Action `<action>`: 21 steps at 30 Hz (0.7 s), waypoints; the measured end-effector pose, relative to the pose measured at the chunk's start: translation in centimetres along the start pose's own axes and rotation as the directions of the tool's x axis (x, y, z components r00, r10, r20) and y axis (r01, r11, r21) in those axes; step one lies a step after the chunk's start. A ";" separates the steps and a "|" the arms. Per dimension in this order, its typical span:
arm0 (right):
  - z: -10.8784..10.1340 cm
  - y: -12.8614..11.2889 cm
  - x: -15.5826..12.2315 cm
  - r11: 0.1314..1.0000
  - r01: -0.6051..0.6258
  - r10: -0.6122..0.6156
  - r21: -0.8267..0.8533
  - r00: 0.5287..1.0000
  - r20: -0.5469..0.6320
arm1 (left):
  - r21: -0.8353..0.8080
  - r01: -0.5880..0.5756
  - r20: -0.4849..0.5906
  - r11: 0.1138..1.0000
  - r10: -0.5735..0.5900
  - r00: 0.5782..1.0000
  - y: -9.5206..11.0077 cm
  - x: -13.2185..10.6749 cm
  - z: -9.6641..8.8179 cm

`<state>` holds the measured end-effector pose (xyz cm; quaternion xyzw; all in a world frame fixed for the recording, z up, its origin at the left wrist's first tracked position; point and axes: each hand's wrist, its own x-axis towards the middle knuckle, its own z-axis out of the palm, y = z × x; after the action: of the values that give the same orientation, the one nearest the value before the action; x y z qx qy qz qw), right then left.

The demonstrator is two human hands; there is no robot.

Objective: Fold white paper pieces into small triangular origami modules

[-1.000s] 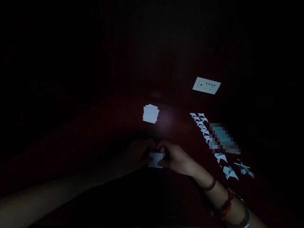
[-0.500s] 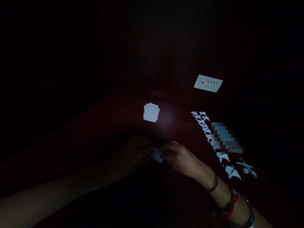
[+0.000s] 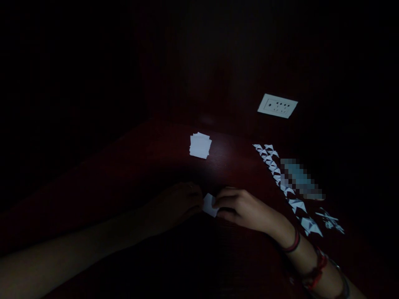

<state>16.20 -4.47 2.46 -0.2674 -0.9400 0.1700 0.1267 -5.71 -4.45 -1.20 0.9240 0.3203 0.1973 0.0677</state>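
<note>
Between my hands, low over the dark red table [image 3: 243, 166], is a small white piece of paper [image 3: 209, 204]. My right hand [image 3: 241, 207] pinches its right edge between thumb and fingers. In deep shadow, my left hand [image 3: 183, 201] has its curled fingertips at the paper's left edge; they look closed on it, though the dark blurs their detail. Beyond the hands lies a loose stack of white square paper sheets [image 3: 200, 146].
Rows of folded white paper pieces [image 3: 272, 166] run along the right side. Nearer are larger folded pieces [image 3: 310, 225] and a heap of thin white strips [image 3: 330, 220]. A blurred-out bluish object [image 3: 302, 178] lies beside them. A socket panel [image 3: 277, 106] is on the wall.
More of the paper shows between my hands, and my right hand has shifted slightly right and down along its edge. The view has tilted a little.
</note>
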 end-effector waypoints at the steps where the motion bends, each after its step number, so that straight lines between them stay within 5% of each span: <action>1: -0.1 0.1 -0.1 1.000 -0.007 0.007 0.019 1.000 0.008 | -0.007 0.001 -0.001 1.000 -0.001 1.000 -0.2 0.0 0.1; 8: -0.3 1.1 -0.5 0.996 -0.056 0.058 0.071 0.998 -0.026 | 0.044 -0.040 -0.016 0.998 0.041 0.999 -1.6 0.2 0.0; 15: 0.3 1.2 0.0 0.997 -0.038 0.041 0.071 0.999 -0.036 | 0.096 -0.069 0.028 0.993 0.067 0.997 0.5 0.0 -1.4; 21: 0.4 1.4 0.1 0.998 -0.047 0.049 0.037 0.997 -0.064 | 0.141 -0.063 -0.004 0.988 0.064 0.998 0.0 -0.5 -0.2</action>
<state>16.59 -3.38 1.53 -0.2932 -0.9255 0.1806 0.1579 -6.15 -4.81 -1.18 0.9353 0.3043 0.1803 -0.0056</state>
